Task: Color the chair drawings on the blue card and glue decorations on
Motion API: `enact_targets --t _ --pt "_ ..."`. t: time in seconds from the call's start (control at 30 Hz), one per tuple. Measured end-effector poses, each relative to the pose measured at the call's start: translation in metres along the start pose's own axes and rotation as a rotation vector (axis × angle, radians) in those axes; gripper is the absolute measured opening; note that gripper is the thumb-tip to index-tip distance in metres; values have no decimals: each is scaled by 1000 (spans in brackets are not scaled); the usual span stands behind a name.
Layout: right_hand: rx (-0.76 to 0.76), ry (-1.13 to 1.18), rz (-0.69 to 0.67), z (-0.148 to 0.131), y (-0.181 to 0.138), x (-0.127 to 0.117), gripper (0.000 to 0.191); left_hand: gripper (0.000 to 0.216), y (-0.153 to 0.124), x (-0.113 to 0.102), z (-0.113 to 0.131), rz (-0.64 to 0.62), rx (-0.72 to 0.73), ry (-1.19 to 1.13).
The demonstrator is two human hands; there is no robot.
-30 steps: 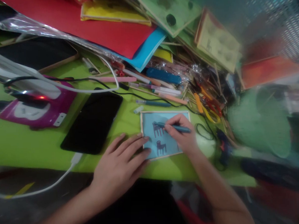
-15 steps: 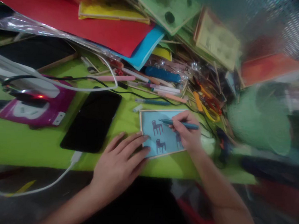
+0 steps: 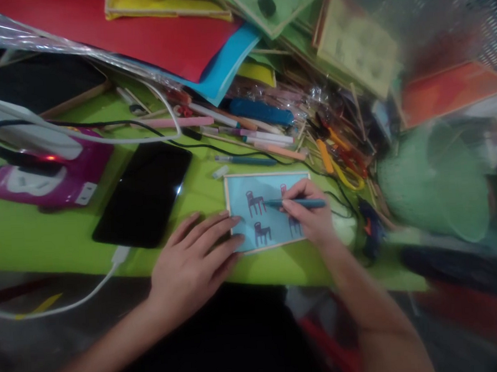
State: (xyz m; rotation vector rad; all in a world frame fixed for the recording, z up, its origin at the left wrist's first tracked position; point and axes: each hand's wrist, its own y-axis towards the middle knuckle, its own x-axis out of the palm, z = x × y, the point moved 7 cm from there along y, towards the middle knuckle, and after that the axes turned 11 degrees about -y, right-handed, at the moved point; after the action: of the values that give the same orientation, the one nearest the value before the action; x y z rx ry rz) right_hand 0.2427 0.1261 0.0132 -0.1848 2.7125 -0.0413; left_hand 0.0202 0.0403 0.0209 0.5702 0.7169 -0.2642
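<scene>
A light blue card [image 3: 269, 181] with a thin pale frame lies on the green tabletop, bearing several dark chair drawings. Pinched in my right hand [image 3: 310, 213] is a teal felt-tip pen [image 3: 311, 203], its tip at the legs of the upper left chair. That hand covers the card's right part and hides some of the drawings there. My left hand [image 3: 202, 252] lies flat with fingers stretched, fingertips resting on the card's left edge. Just beyond the card are a pen cap [image 3: 220, 172] and a blue pen [image 3: 245, 160].
A black phone [image 3: 144, 194] on a white cable lies left, beside a purple power strip [image 3: 93, 161]. Behind are pens, sticks, yellow-handled scissors [image 3: 348, 174] and coloured sheets such as a red one [image 3: 153, 49]. A green basket [image 3: 431, 182] stands right.
The pen tip has moved from the upper left chair's backrest down to its legs. Another chair drawing now shows by my right hand. The whole view has shifted slightly.
</scene>
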Motion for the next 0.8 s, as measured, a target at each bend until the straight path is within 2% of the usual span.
enact_targets --t 0.17,0.37,0.8 --pt "-4 7 -16 -6 -2 4 22 20 1 0 1 4 -5 11" --pt "-22 -29 -123 -11 -1 20 16 20 2 0 2 0 -12 22" --pt "-46 -137 -130 -14 -2 22 13 19 3 -1 3 6 -6 19"
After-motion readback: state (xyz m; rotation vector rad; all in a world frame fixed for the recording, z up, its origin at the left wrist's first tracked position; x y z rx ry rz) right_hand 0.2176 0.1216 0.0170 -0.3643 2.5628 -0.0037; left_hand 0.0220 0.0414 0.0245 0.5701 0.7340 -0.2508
